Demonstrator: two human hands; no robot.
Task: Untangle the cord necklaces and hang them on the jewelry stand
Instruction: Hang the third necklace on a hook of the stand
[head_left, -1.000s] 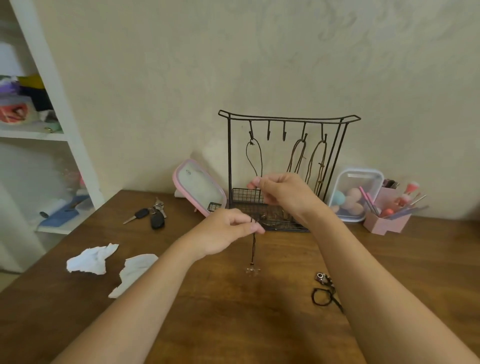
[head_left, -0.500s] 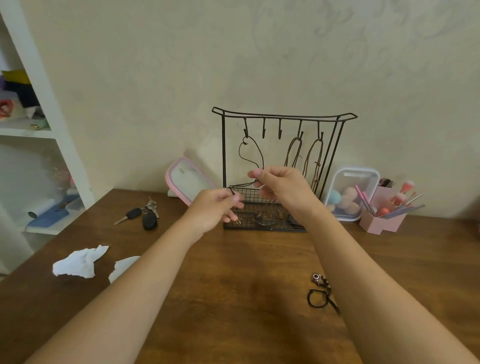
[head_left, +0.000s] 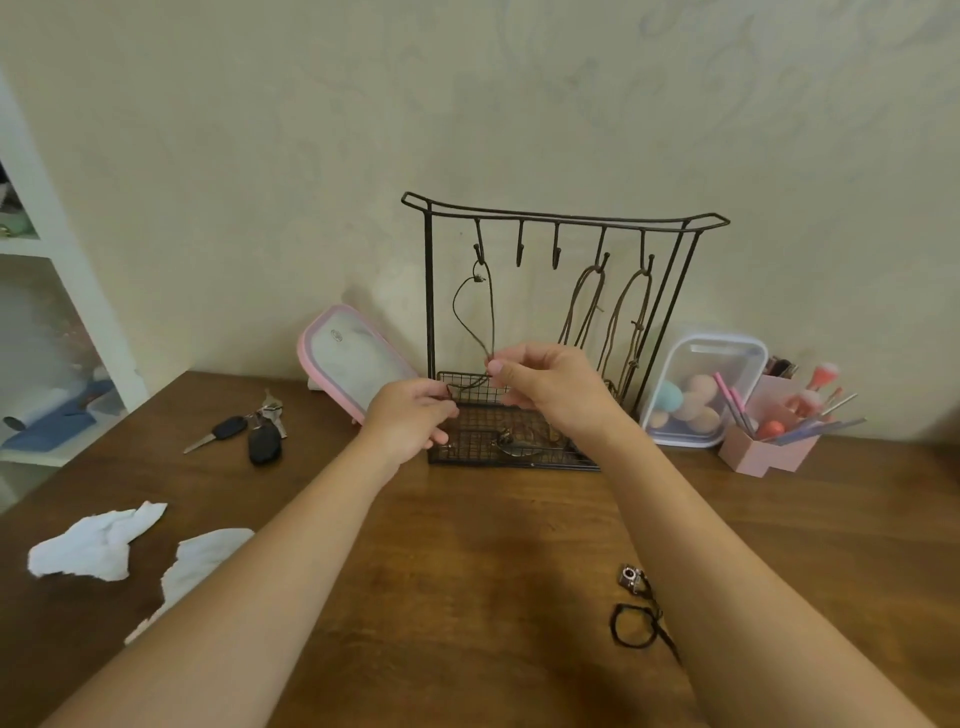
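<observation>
A black wire jewelry stand (head_left: 566, 221) stands against the wall with a mesh tray at its foot. A dark cord necklace (head_left: 470, 317) hangs from the leftmost hook. My right hand (head_left: 550, 384) pinches its lower end just above the tray. My left hand (head_left: 415, 421) pinches the same cord a little lower and to the left, at the tray's front corner. Two brown cord necklaces (head_left: 613, 317) hang on the two right hooks; the two middle hooks are bare. Another black cord necklace (head_left: 636, 621) with a small metal charm lies on the table, partly under my right forearm.
A pink-rimmed lid (head_left: 353, 364) leans left of the stand. Keys (head_left: 249, 431) lie further left, with two crumpled tissues (head_left: 98, 543) near the table's left edge. A clear box of sponges (head_left: 701, 389) and a pink brush holder (head_left: 769, 441) sit to the right. White shelves (head_left: 57, 312) stand at the far left.
Both hands moved forward and up to the stand's tray. The cord once dangling with its pendant below my left hand now runs up to the leftmost hook.
</observation>
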